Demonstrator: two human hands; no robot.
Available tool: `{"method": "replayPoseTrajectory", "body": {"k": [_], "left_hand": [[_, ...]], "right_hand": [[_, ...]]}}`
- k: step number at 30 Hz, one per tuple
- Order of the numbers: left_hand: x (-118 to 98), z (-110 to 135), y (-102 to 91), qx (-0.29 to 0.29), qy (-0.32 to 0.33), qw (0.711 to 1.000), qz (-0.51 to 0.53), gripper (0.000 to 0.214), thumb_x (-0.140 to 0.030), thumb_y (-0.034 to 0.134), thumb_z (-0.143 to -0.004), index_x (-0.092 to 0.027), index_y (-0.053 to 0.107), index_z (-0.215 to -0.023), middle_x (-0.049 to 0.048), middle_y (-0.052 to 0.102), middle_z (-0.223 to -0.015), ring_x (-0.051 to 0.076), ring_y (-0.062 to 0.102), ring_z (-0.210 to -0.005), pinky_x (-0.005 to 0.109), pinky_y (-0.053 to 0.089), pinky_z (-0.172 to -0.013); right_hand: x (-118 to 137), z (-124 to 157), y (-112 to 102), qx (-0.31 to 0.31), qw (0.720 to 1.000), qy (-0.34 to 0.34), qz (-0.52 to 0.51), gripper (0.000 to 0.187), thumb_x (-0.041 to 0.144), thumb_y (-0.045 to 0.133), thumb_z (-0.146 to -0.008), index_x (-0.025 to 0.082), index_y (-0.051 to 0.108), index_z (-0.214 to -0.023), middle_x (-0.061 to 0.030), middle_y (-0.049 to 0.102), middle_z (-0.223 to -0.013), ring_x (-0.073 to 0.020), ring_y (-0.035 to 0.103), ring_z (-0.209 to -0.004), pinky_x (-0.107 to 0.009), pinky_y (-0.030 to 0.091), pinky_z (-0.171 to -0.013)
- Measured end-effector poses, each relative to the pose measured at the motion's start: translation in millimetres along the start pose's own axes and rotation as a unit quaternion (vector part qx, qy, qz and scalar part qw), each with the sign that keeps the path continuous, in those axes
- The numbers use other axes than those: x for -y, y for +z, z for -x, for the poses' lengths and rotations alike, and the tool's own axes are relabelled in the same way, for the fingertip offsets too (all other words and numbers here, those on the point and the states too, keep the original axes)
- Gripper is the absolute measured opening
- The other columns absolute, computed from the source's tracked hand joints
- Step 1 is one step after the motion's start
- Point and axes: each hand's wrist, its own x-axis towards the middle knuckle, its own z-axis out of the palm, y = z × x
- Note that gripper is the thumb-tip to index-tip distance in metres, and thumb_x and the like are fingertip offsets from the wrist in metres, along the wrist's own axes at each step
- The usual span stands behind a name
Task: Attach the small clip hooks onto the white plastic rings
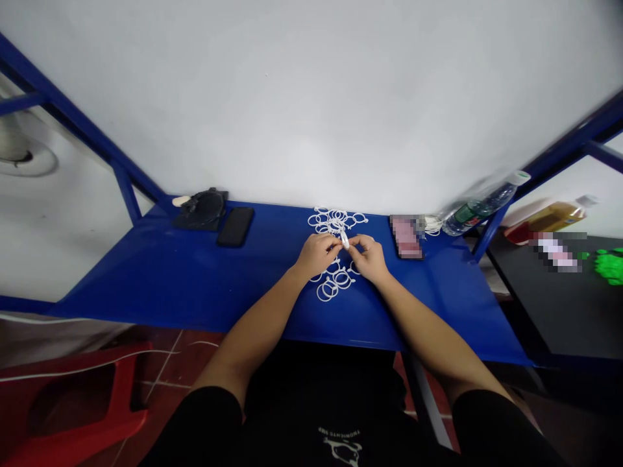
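Between my two hands, above the blue table, is a white curtain ring (pixel 344 239) tilted up nearly edge-on. My left hand (pixel 318 253) pinches it from the left with thumb and fingertips. From the other side my right hand (pixel 368 258) grips the same ring with closed fingers. Several more white rings with small eyelets, a loose pile (pixel 335 219), lie just beyond my hands. Nearer to me, a second group of rings (pixel 328 290) is spread on the tabletop, partly covered by my hands. Whether the held piece is one ring or more is too small to tell.
On the blue table (pixel 160 285), a black phone (pixel 235 227) and a dark pouch-like item (pixel 207 209) lie left. To the right are a phone (pixel 406 237), a white cable (pixel 431 225) and a leaning water bottle (pixel 479 207). A red stool (pixel 119 395) stands below left.
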Motion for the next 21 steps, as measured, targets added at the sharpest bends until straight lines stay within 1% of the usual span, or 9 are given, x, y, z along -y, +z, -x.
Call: {"method": "replayPoseTrajectory", "body": {"k": [4,8,10,12,14,15,17,19,21], "left_hand": [[1,0,2.2,-0.014,-0.009,1.000,-0.002,0.015,-0.021,0.068,-0.095,-0.021,0.074,-0.082,0.0010,0.074,-0.077,0.016,0.067,-0.075,0.035,0.049,-0.082],[8,0,0.6,-0.018,-0.033,0.999,-0.023,0.008,-0.027,0.071,-0.095,-0.023,0.077,-0.092,0.0030,0.078,-0.091,0.020,0.068,-0.088,0.038,0.050,-0.088],[15,0,-1.1,-0.023,-0.059,0.997,-0.047,0.008,-0.026,0.070,-0.096,-0.023,0.078,-0.098,0.0044,0.078,-0.099,0.022,0.067,-0.093,0.039,0.050,-0.090],[21,0,-2.6,-0.024,-0.089,0.993,-0.073,0.011,-0.025,0.069,-0.097,-0.022,0.078,-0.101,0.0063,0.077,-0.104,0.024,0.066,-0.096,0.040,0.050,-0.091],[27,1,-3.1,-0.018,-0.111,0.989,-0.097,0.013,-0.025,0.067,-0.097,-0.021,0.078,-0.103,0.0079,0.076,-0.108,0.026,0.065,-0.099,0.041,0.049,-0.092],[29,2,-2.9,-0.013,-0.117,0.987,-0.107,0.014,-0.025,0.067,-0.098,-0.022,0.078,-0.103,0.0084,0.076,-0.109,0.026,0.064,-0.099,0.042,0.049,-0.092],[32,4,-1.9,0.000,-0.119,0.986,-0.120,0.015,-0.025,0.065,-0.099,-0.023,0.079,-0.104,0.0085,0.076,-0.109,0.027,0.063,-0.099,0.042,0.048,-0.091],[34,5,-0.3,0.007,-0.116,0.985,-0.126,0.016,-0.025,0.065,-0.098,-0.025,0.079,-0.106,0.0083,0.076,-0.110,0.027,0.063,-0.100,0.041,0.048,-0.090],[35,6,1.0,0.010,-0.115,0.985,-0.132,0.017,-0.026,0.065,-0.098,-0.027,0.079,-0.107,0.0080,0.075,-0.112,0.027,0.062,-0.100,0.041,0.048,-0.089]], "right_hand": [[-1,0,0,-0.007,1.000,-0.004,0.009,0.026,0.044,0.058,-0.099,0.025,0.075,-0.093,-0.0069,0.078,-0.095,-0.0272,0.071,-0.095,-0.044,0.054,-0.096],[-4,-4,-5,0.011,0.999,-0.010,0.033,0.023,0.037,0.054,-0.100,0.026,0.074,-0.101,-0.0075,0.079,-0.105,-0.0285,0.071,-0.104,-0.047,0.051,-0.102],[-7,-7,-7,0.044,0.998,-0.038,0.033,0.021,0.034,0.053,-0.101,0.026,0.072,-0.105,-0.0078,0.078,-0.115,-0.0279,0.069,-0.113,-0.048,0.049,-0.106],[-9,-8,-7,0.097,0.992,-0.076,0.034,0.019,0.032,0.053,-0.102,0.026,0.070,-0.106,-0.0077,0.075,-0.126,-0.0278,0.065,-0.126,-0.050,0.045,-0.112],[-10,-8,-5,0.154,0.982,-0.103,0.043,0.016,0.030,0.053,-0.101,0.026,0.068,-0.106,-0.0074,0.074,-0.129,-0.0284,0.060,-0.134,-0.055,0.039,-0.118],[-9,-8,-3,0.176,0.977,-0.110,0.049,0.016,0.029,0.053,-0.101,0.026,0.067,-0.106,-0.0071,0.075,-0.126,-0.0284,0.060,-0.133,-0.057,0.036,-0.120],[-8,-7,-2,0.194,0.972,-0.113,0.062,0.014,0.028,0.054,-0.099,0.026,0.067,-0.105,-0.0055,0.077,-0.114,-0.0270,0.066,-0.121,-0.059,0.031,-0.122],[-8,-7,-5,0.179,0.975,-0.112,0.074,0.013,0.026,0.056,-0.096,0.026,0.067,-0.103,-0.0033,0.076,-0.102,-0.0246,0.069,-0.106,-0.057,0.029,-0.124],[-10,-9,-9,0.165,0.976,-0.109,0.089,0.013,0.023,0.058,-0.091,0.026,0.068,-0.098,-0.0018,0.075,-0.093,-0.0238,0.068,-0.098,-0.056,0.028,-0.124]]}}
